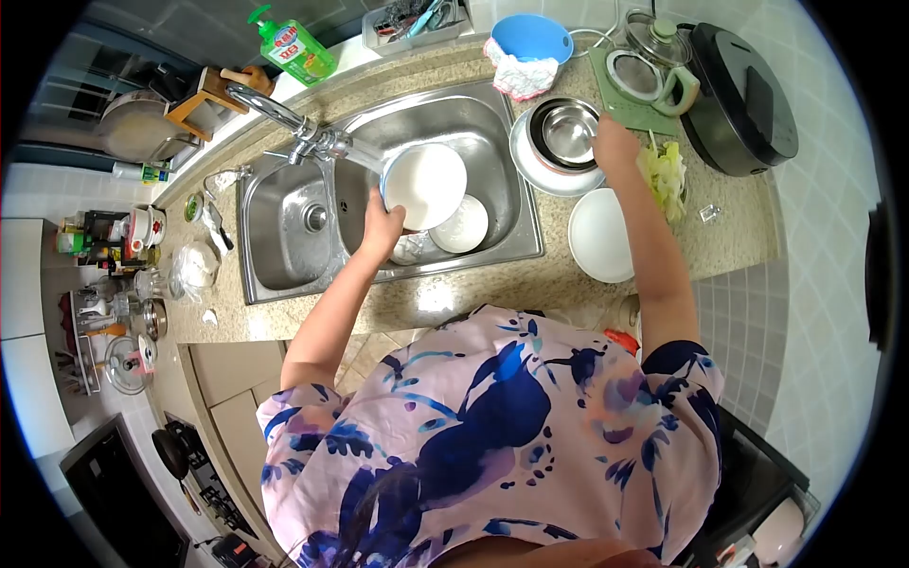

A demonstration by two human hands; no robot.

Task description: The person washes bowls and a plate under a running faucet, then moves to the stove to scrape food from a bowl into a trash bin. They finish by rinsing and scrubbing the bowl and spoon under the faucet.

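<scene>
My left hand point(382, 230) is closed on the rim of a white bowl point(426, 185), held tilted over the right basin of the sink point(497, 123). Water runs from the faucet point(317, 142) beside the bowl's left edge. Below it, a smaller white bowl point(460, 225) lies in the basin, and other dishes there are partly hidden. On the counter to the right, my right hand point(615, 147) grips the rim of a small steel bowl point(568, 131). This bowl sits inside darker bowls stacked on a white dish point(559, 182). A white plate point(598, 237) lies under my right forearm.
A blue basin point(530, 38) with a cloth point(521, 74) stands behind the sink. Leafy greens point(666, 180), a teapot on a green board point(653, 115) and a rice cooker point(739, 99) are at right. A green soap bottle point(295, 52) stands behind the faucet.
</scene>
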